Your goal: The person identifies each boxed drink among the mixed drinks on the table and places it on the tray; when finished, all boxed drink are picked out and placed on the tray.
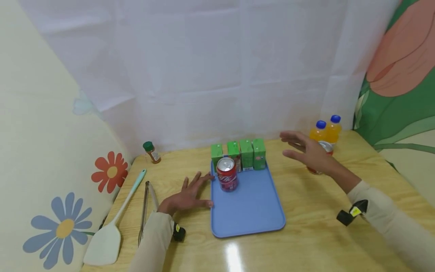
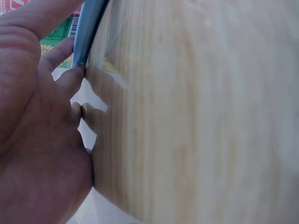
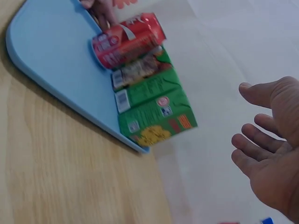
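A blue tray (image 1: 248,204) lies on the table with several green drink cartons (image 1: 246,155) lined up along its far end. In front of them, near the tray's left edge, stands a red soda can (image 1: 227,175). My left hand (image 1: 187,196) rests with spread fingers at the tray's left rim; the left wrist view shows its fingers touching the tray's side (image 2: 88,32). My right hand (image 1: 307,151) is in the air right of the tray, fingers loosely extended and holding nothing. Behind it, a second can (image 1: 327,147) is partly hidden.
Two orange drink bottles (image 1: 333,130) with blue caps stand at the back right. On the left lie a white spatula (image 1: 104,243) with a pale green handle and metal tongs (image 1: 145,207). A small green-capped jar (image 1: 151,153) stands at the back left. A white sheet (image 1: 204,75) hangs behind the table.
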`<act>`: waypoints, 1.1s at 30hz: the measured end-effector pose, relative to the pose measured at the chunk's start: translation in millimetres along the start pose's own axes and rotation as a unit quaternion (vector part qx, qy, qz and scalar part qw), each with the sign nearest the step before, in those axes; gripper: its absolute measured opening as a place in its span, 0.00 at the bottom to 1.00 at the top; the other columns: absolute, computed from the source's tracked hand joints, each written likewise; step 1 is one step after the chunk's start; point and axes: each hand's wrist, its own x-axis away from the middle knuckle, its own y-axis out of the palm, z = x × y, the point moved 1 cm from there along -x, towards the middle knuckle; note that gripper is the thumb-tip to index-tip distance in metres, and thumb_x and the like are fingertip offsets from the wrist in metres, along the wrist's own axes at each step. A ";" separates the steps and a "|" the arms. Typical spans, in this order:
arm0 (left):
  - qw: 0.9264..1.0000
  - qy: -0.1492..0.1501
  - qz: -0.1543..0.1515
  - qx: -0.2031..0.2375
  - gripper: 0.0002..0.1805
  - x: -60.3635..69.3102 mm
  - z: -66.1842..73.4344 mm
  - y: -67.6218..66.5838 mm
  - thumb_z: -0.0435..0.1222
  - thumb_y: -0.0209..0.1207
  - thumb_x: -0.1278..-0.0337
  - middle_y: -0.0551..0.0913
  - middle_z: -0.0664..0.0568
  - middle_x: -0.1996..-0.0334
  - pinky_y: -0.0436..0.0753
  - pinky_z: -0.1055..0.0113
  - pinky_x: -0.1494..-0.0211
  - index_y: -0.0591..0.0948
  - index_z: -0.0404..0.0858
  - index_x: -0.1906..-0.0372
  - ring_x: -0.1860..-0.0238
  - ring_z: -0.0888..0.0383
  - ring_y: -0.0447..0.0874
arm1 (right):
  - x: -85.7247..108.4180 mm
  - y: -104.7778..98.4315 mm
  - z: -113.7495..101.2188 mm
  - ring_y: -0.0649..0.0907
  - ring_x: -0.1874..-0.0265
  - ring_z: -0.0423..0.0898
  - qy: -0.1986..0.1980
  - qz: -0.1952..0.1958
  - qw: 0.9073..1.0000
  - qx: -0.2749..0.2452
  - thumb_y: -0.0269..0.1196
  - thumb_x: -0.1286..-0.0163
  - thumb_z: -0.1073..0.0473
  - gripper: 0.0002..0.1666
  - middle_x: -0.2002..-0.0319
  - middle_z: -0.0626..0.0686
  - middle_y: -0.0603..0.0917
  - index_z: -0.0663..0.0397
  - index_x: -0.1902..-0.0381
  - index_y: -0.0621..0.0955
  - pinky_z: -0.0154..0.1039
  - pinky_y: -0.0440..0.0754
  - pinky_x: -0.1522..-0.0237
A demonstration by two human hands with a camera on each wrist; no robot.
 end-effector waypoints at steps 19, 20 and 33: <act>1.000 -0.006 -0.006 -0.002 0.51 0.4 -3.0 0.1 0.59 0.65 0.41 0.40 0.49 0.18 0.19 0.40 0.28 0.51 0.53 0.19 0.21 0.44 0.22 | 42.2 -78.1 22.3 0.64 0.27 0.59 0.082 0.089 0.990 0.069 0.63 0.26 0.51 0.35 0.28 0.57 0.68 0.51 0.25 0.67 0.17 0.69 0.44; 1.000 -0.006 -0.007 0.000 0.51 0.4 -3.1 0.2 0.59 0.65 0.41 0.40 0.49 0.18 0.19 0.40 0.28 0.51 0.53 0.19 0.21 0.44 0.22 | 44.2 -79.5 24.7 0.64 0.27 0.60 0.085 0.090 0.990 0.070 0.63 0.25 0.51 0.35 0.28 0.58 0.68 0.53 0.25 0.67 0.16 0.69 0.44; 1.000 0.002 -0.003 -0.001 0.51 -0.1 -1.1 1.1 0.58 0.65 0.40 0.41 0.48 0.18 0.20 0.39 0.28 0.51 0.52 0.19 0.21 0.43 0.23 | 62.9 -72.2 65.2 0.68 0.32 0.62 0.132 0.092 0.985 0.054 0.62 0.26 0.49 0.40 0.30 0.63 0.68 0.60 0.25 0.63 0.15 0.70 0.49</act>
